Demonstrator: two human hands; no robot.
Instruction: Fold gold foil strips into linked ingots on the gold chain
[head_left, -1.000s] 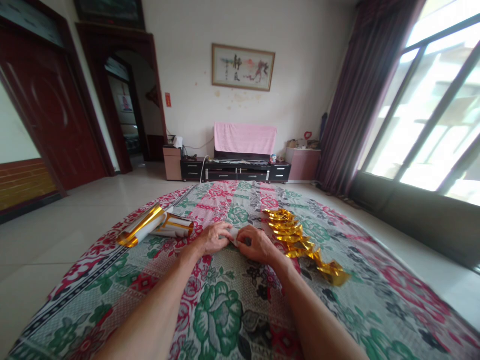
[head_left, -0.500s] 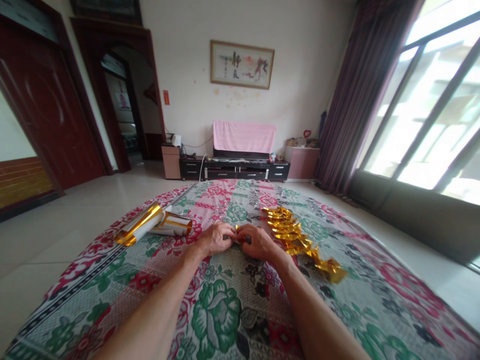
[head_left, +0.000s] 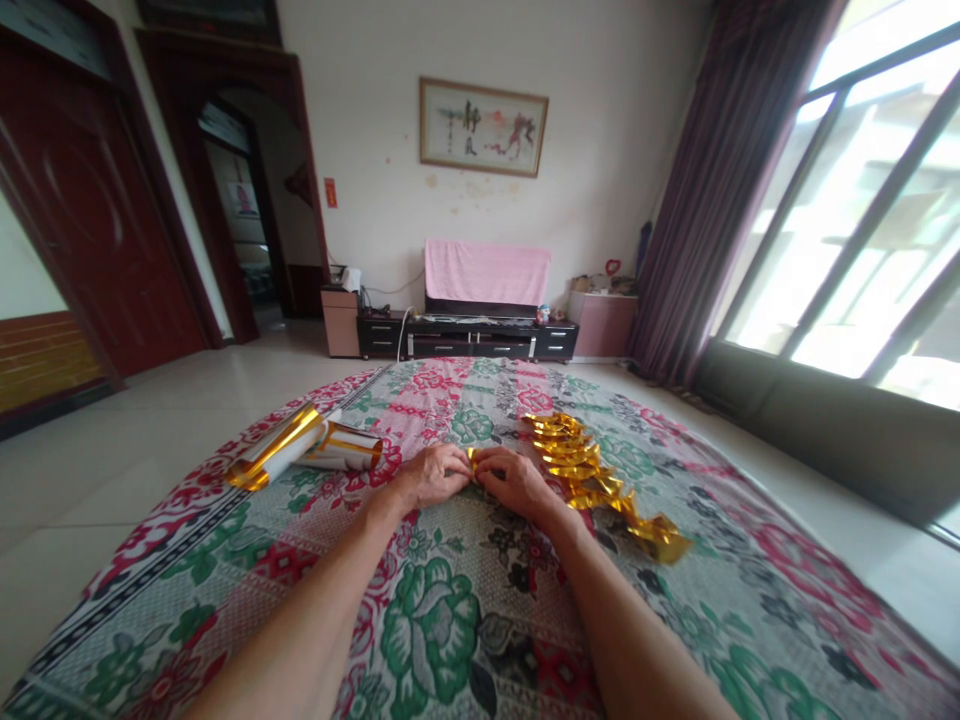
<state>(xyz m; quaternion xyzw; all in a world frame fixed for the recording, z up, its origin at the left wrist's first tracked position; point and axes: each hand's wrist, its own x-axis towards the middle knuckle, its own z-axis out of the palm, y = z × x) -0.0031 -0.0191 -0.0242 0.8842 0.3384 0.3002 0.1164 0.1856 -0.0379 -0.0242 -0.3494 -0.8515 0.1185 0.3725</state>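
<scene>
Both hands meet over the middle of the flowered cloth (head_left: 431, 620). My left hand (head_left: 437, 474) is closed, its fingertips pinching a small piece of gold foil paper (head_left: 472, 455). My right hand (head_left: 514, 478) is closed on the same piece from the other side. Most of that paper is hidden by the fingers; only a bright bit shows between them. Just right of my right hand lies a row of folded gold foil pieces (head_left: 574, 455), overlapping one another. Left of my left hand rest curled sheets of gold and white foil paper (head_left: 281, 445).
The cloth covers a round-edged surface. Beyond it stands a low black TV cabinet (head_left: 480, 335) with a pink cloth (head_left: 487, 268) over the screen. A purple curtain (head_left: 712, 200) and a window are at the right. Dark red doors (head_left: 97, 220) stand at the left.
The fingers have shifted slightly around the small gold foil paper, and a little more of it shows between them. The other foil pieces lie as before.
</scene>
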